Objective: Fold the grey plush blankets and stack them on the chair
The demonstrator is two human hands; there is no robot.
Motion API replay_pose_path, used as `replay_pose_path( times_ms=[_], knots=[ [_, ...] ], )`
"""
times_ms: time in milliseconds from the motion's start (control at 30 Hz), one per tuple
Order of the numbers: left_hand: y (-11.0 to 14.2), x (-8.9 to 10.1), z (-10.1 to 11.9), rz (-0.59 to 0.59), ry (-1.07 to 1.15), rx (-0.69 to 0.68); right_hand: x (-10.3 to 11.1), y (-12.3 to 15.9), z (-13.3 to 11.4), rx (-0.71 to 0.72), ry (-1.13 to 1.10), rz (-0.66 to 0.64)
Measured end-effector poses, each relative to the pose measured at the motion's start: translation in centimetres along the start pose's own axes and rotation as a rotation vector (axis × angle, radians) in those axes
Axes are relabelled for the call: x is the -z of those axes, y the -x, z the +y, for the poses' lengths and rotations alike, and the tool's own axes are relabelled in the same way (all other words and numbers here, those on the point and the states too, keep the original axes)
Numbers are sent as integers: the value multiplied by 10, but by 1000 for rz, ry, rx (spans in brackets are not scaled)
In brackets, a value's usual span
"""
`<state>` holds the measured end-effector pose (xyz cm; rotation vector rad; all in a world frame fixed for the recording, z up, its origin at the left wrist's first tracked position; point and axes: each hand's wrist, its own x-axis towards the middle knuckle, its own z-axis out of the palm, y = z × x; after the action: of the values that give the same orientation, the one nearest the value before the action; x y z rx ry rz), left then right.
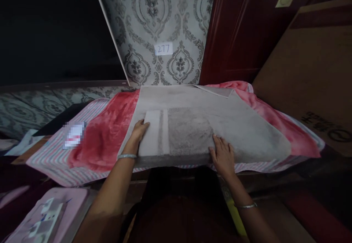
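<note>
Both hands, left hand [139,131] and right hand [222,154], press open fingers flat on grey towel [192,125].

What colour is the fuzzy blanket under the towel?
The blanket is red, turning pink on the right, under the grey towel. The head view shows it.

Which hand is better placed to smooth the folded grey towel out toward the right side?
Right, probably. The right hand lies flat on the grey towel near its front edge, beside the wide unsmoothed stretch. The left hand rests on the pale striped band at the towel's left end, farther away.
</note>
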<state>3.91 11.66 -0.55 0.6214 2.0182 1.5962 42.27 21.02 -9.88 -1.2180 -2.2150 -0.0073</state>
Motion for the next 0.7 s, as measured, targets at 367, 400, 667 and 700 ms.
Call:
replay_pose_path(
  times_ms=[367,400,667,700],
  knots=[
    [43,31,6,-364,212,251,-7,-1,4,0,-74,43],
    [47,31,6,-382,230,257,-6,-1,4,1,-112,65],
    [103,37,16,-178,236,89,34,21,-28,-230,-699,182],
    [112,40,19,-154,285,50,38,25,-37,-259,-822,18]
  ],
)
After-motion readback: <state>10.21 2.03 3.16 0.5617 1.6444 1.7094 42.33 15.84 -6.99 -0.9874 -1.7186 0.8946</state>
